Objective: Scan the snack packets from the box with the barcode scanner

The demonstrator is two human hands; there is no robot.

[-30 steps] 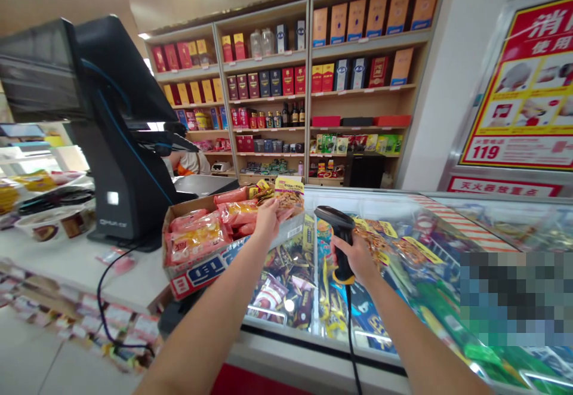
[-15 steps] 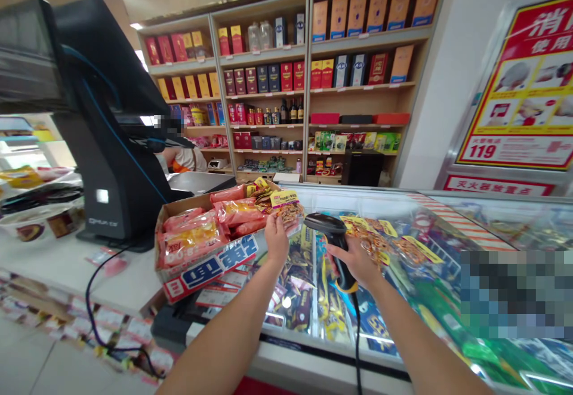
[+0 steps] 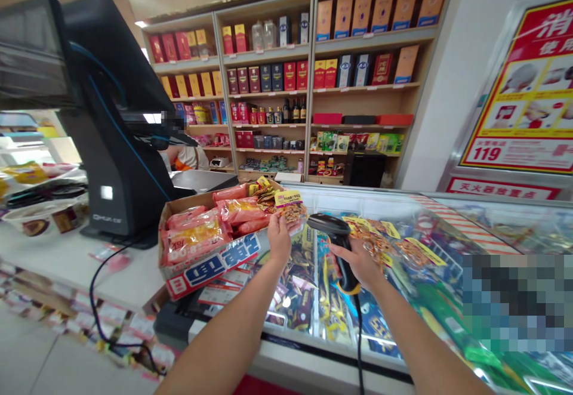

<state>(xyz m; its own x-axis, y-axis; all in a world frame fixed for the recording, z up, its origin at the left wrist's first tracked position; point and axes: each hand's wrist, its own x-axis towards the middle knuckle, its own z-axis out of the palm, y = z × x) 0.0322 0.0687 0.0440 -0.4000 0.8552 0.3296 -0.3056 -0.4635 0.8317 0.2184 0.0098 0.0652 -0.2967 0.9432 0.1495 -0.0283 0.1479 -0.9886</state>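
Observation:
My right hand [image 3: 360,261] is wrapped round the grip of a black barcode scanner [image 3: 331,225]. The scanner's head points left, towards my left hand, and its cable hangs down over the counter's front edge. My left hand [image 3: 280,241] pinches the lower edge of a snack packet [image 3: 290,205] with a yellow header and brown contents. That packet is at the right end of an open cardboard box [image 3: 221,267]. Pink snack packets [image 3: 197,234] fill the box. More yellow-headed packets [image 3: 371,234] lie on the glass just beyond the scanner.
A glass-topped freezer [image 3: 299,308] with colourful packs inside is under my hands. To the left a black checkout terminal [image 3: 119,144] stands on a white counter [image 3: 129,278]. Shelves of boxed bottles [image 3: 268,79] line the back wall. A person [image 3: 190,157] is partly visible behind the terminal.
The view has shifted slightly, so everything sits a little further right. Both hands keep their holds, with the scanner and packet in nearly the same positions relative to each other.

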